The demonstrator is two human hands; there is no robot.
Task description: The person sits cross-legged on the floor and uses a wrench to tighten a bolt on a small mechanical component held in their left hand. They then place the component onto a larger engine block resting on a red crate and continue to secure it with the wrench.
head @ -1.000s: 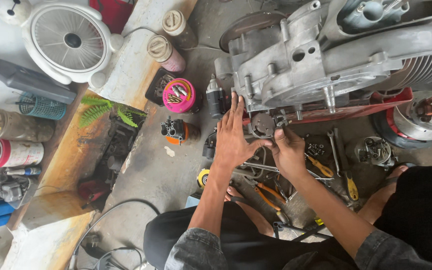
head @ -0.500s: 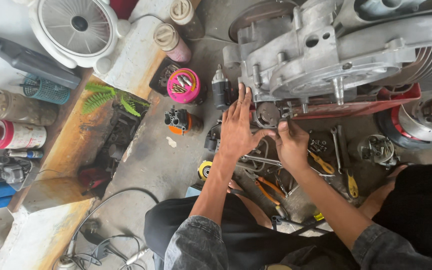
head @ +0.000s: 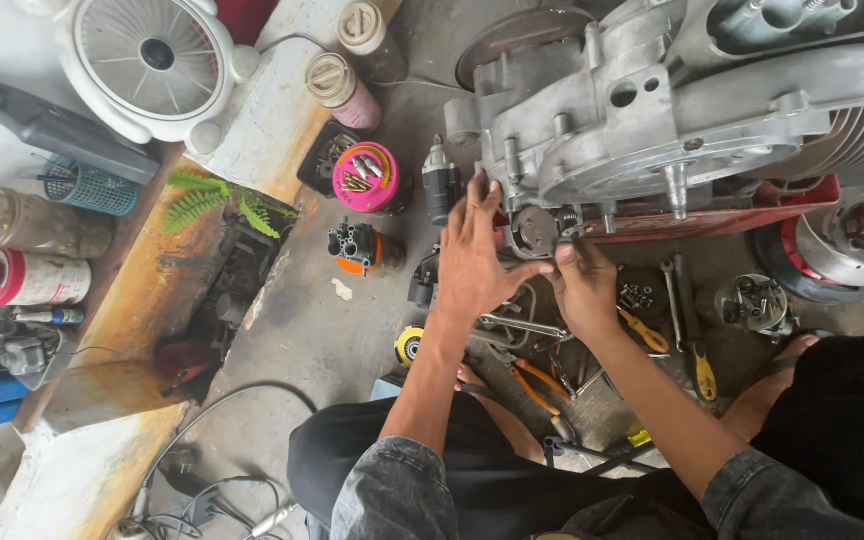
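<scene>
Small round dark engine part (head: 533, 230) sits at the lower edge of the grey aluminium engine case (head: 652, 130), just above the red stand (head: 752, 212) that carries the case. Both hands work at this spot.

Left hand (head: 477, 262): fingers spread and extended, tips pressing on the case just left of the round part, thumb reaching toward it. Hand is open, flat against the metal, gripping nothing.

Right hand (head: 582, 288): fingers pinched together at the lower right rim of the round part, touching a small fitting there. What it pinches is too small to tell.

Below the hands, on the concrete floor (head: 292, 340): loose tools, including orange-handled pliers (head: 535, 378), yellow-handled screwdriver (head: 702, 372), a wrench (head: 670, 300).

Left of the hands: small carburettor-like piece (head: 357, 247), pink round tin (head: 365, 177) holding small parts, dark spray-can-like item (head: 440, 180) near the case.

Farther left: two capped cans (head: 342, 90), white fan (head: 152, 60), grey oil bottle (head: 47, 125), green fern sprig (head: 217, 200).

Far right: red-rimmed flywheel unit (head: 852, 240) on the floor beside the stand.
</scene>
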